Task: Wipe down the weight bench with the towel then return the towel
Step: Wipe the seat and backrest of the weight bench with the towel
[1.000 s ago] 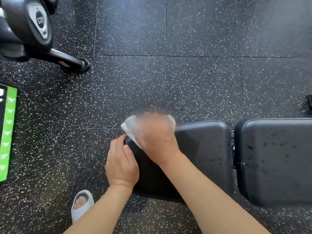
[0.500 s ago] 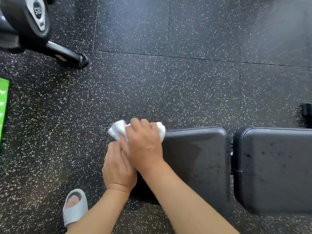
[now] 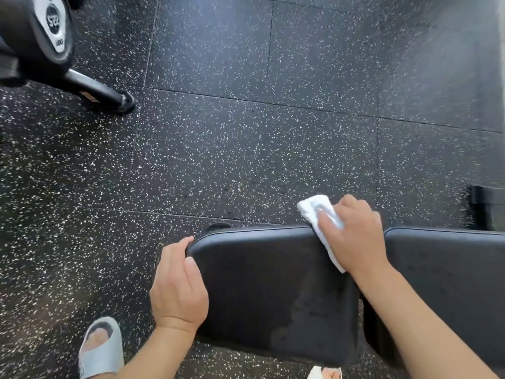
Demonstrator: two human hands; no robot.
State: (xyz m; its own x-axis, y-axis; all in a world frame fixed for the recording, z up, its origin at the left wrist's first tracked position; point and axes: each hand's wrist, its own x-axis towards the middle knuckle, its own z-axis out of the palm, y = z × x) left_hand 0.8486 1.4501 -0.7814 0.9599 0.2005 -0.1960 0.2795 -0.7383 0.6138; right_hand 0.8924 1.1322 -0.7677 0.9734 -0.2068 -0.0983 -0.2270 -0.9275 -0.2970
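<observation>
Your right hand (image 3: 352, 236) pinches the towel (image 3: 318, 214) at the seat pad (image 3: 273, 283) far edge; left hand (image 3: 177, 291) grips its end. Use overlapping strokes, then the back pad (image 3: 451, 283).

**Count of things in view**

Two hands: left hand (image 3: 179, 292), right hand (image 3: 352, 236). One white towel (image 3: 314, 210). Two black bench pads: the seat pad (image 3: 273, 291) and another pad (image 3: 448, 283) at right. Two slippers: one (image 3: 99, 348) lower left, one (image 3: 325, 373) at the bottom edge. One weight plate (image 3: 46, 28), upper left.
</observation>
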